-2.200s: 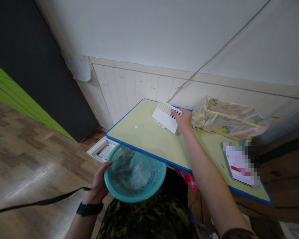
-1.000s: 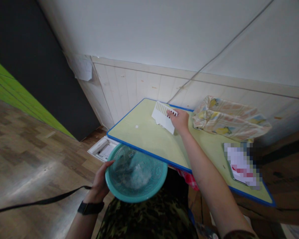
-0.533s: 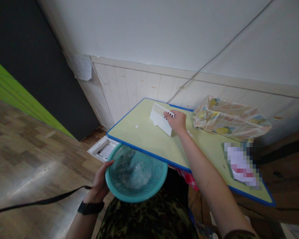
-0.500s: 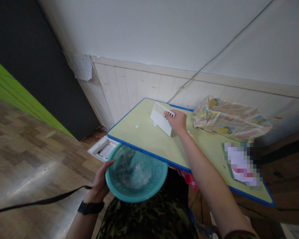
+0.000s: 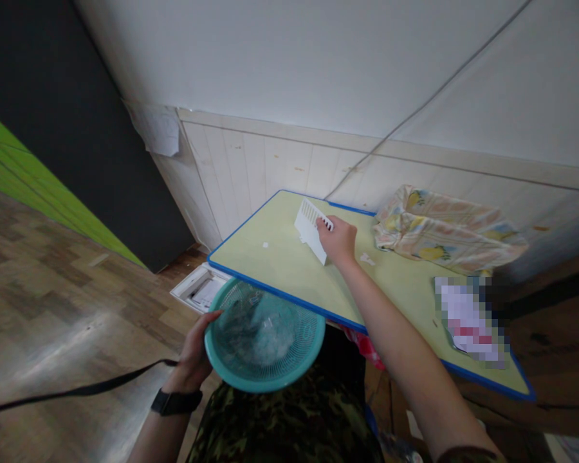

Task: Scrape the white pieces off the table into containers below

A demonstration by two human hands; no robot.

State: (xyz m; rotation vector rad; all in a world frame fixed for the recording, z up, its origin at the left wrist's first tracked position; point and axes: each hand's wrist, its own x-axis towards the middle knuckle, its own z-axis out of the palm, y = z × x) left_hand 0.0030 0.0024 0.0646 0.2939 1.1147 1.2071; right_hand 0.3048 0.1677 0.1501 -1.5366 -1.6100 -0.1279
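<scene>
Right grip [image 5: 338,240] pinching a slotted white panel [image 5: 310,233]
Left grip [image 5: 199,347] clasping teal colander [image 5: 265,387]; white scraps [image 5: 367,259] just beside right grip

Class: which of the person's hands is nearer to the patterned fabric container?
Right. The right hand grips the white slotted piece left of the patterned fabric container; the left hand is farther off, holding the teal basket on the near side of the table.
</scene>
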